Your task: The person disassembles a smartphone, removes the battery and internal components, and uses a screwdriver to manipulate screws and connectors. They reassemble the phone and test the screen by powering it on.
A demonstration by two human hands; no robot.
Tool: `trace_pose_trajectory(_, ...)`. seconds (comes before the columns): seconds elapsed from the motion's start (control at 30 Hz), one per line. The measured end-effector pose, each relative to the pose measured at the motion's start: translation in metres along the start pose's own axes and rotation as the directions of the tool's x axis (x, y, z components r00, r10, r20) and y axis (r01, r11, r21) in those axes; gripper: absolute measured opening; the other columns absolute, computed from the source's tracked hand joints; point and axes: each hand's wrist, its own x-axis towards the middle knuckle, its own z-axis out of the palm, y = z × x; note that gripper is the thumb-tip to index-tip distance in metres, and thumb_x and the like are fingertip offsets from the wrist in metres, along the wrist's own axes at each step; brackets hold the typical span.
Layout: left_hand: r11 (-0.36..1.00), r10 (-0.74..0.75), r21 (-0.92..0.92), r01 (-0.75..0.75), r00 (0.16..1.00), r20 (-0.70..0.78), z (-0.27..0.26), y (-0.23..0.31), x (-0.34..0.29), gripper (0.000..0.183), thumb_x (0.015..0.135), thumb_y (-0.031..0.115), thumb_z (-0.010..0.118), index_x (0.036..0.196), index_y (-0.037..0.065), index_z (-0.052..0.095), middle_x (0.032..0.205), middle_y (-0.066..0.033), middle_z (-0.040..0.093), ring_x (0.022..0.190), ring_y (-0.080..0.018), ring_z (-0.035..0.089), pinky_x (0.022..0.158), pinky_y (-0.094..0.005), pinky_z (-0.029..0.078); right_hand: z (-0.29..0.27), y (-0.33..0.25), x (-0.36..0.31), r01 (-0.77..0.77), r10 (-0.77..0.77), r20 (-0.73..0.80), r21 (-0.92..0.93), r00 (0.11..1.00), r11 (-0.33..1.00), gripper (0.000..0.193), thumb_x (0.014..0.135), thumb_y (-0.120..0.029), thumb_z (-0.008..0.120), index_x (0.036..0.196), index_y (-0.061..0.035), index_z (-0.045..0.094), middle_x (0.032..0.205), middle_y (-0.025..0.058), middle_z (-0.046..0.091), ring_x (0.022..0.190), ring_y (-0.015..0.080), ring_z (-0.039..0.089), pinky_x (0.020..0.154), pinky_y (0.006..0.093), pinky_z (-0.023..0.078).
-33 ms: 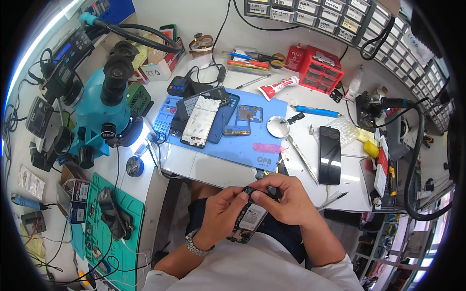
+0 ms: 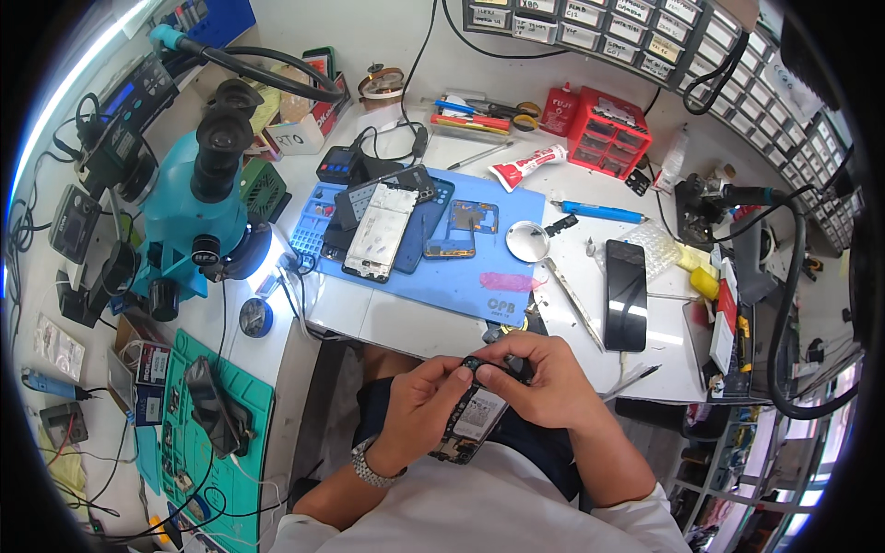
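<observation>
Above my lap, just off the bench's near edge, I hold an opened smartphone (image 2: 477, 417) with its battery and inner boards showing. My left hand (image 2: 417, 405), wearing a metal watch (image 2: 372, 465) at the wrist, grips its left side near the top end. On the upper right, my right hand (image 2: 533, 376) closes round the same phone, thumb pressed on its top end beside my left thumb. The fingers beneath the phone are partly hidden. The phone tilts, its lower end pointing toward me.
Ahead lies a blue repair mat (image 2: 442, 300) bearing phone frames (image 2: 380, 230) and a blue phone back. To its right are a black phone (image 2: 626, 295), a round dish (image 2: 528, 241) and a blue pen-like tool (image 2: 599, 211). A teal microscope (image 2: 189, 221) stands left, above a green mat (image 2: 253, 433).
</observation>
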Motion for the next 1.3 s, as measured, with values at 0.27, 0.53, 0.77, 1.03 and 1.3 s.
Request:
trace_pose_trajectory(0.27, 0.936, -0.204, -0.252, 0.248, 0.961, 0.188, -0.014, 0.016, 0.008, 0.039, 0.115, 0.014, 0.055, 0.147, -0.008, 0.061, 0.125, -0.0106, 0.075, 0.106, -0.0095, 0.071, 0.092, -0.0248, 0.057, -0.012, 0.014, 0.009, -0.131, 0.143, -0.024, 0.283, 0.989, 0.95, 0.017, 0.099, -0.009, 0.079, 0.11, 0.0037, 0.08, 0.092, 0.0042, 0.078, 0.083, 0.0081, 0.069, 0.072, 0.0271, 0.055)
trace_pose_trajectory(0.53, 0.856, 0.015, -0.495, 0.151, 0.949, 0.315, -0.046, 0.017, 0.006, 0.067, 0.112, 0.04, 0.057, 0.157, -0.009, 0.047, 0.147, -0.023, 0.066, 0.132, -0.0318, 0.068, 0.113, -0.0454, 0.055, -0.028, 0.012, 0.009, -0.026, 0.189, -0.214, 0.593, 0.958, 0.805, 0.023, 0.102, -0.009, 0.077, 0.118, 0.0075, 0.074, 0.103, 0.0111, 0.08, 0.091, 0.0134, 0.074, 0.089, 0.0295, 0.059)
trace_pose_trajectory(0.77, 0.7, 0.452, -0.606, -0.378, 0.891, -0.034, -0.008, 0.007, 0.014, 0.082, 0.11, 0.055, 0.053, 0.173, 0.012, 0.022, 0.175, -0.0217, 0.033, 0.16, -0.0416, 0.038, 0.129, -0.0623, 0.036, 0.031, 0.009, 0.01, 0.125, 0.215, -0.304, 0.798, 0.928, 0.589, 0.031, 0.105, -0.007, 0.075, 0.132, 0.0039, 0.064, 0.12, 0.0105, 0.075, 0.104, 0.0124, 0.069, 0.09, 0.0269, 0.055)
trace_pose_trajectory(1.03, 0.82, 0.285, -0.427, -0.382, 0.918, -0.275, 0.004, 0.041, 0.029, 0.062, 0.1, -0.009, 0.07, 0.149, 0.009, 0.037, 0.137, -0.0226, 0.066, 0.124, -0.0402, 0.072, 0.105, -0.0553, 0.064, 0.059, 0.008, -0.001, -0.017, 0.137, -0.178, 0.551, 0.974, 0.834, 0.034, 0.106, -0.01, 0.075, 0.135, 0.0031, 0.063, 0.116, 0.0084, 0.07, 0.095, 0.0099, 0.066, 0.077, 0.0244, 0.055)
trace_pose_trajectory(1.3, 0.891, 0.172, -0.389, -0.233, 0.967, -0.186, -0.011, 0.039, 0.027, 0.055, 0.098, -0.011, 0.07, 0.144, 0.005, 0.044, 0.129, -0.0182, 0.07, 0.116, -0.0317, 0.075, 0.093, -0.0524, 0.07, 0.036, -0.001, 0.007, 0.21, -0.066, -0.401, 0.327, 0.914, 0.922, 0.046, 0.105, -0.008, 0.073, 0.147, 0.0019, 0.057, 0.116, 0.009, 0.07, 0.102, 0.011, 0.064, 0.091, 0.0258, 0.052)
